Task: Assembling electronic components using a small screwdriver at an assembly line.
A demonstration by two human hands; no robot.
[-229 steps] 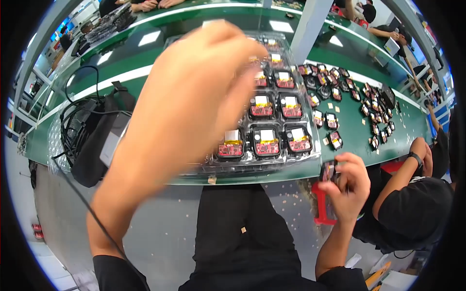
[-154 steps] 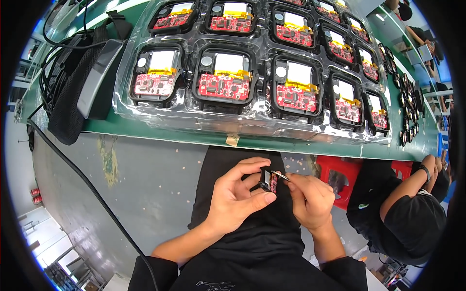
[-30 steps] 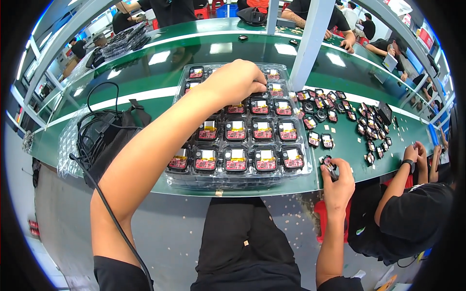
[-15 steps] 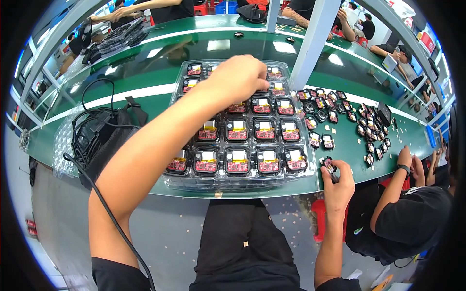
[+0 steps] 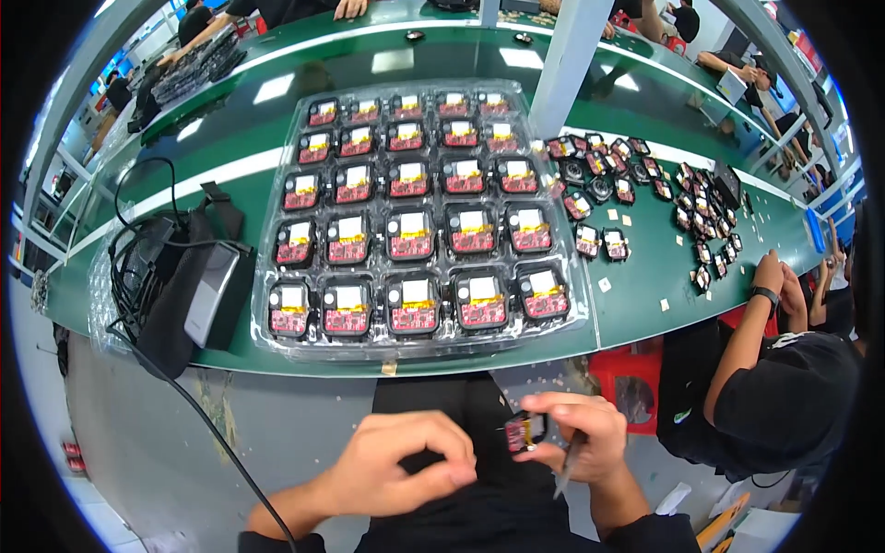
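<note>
My right hand [image 5: 590,438] grips a small black-cased circuit module [image 5: 525,433] by its edges between thumb and fingers, above my lap. Its red board and yellow tape show. A thin grey pointed tool, maybe tweezers [image 5: 566,470], also sticks down from that hand. Just left of the module is my left hand [image 5: 396,465], fingers curled and thumb and index tips close together; whatever may be between them is hidden. On the table beyond, a clear plastic tray [image 5: 277,346] carries rows of similar modules [image 5: 411,230], each with a white patch and yellow tape.
Loose modules [image 5: 705,207] lie scattered right of the tray, with small pale squares [image 5: 604,285] among them. A black bag with cables [image 5: 157,276] and a grey box [image 5: 211,295] sit at left. A metal post [image 5: 567,78] rises behind the tray. A co-worker [image 5: 774,405] sits at right.
My left hand has come back from over the tray to my lap. My right hand has moved down and left from the table edge with its module. The view has shifted.
</note>
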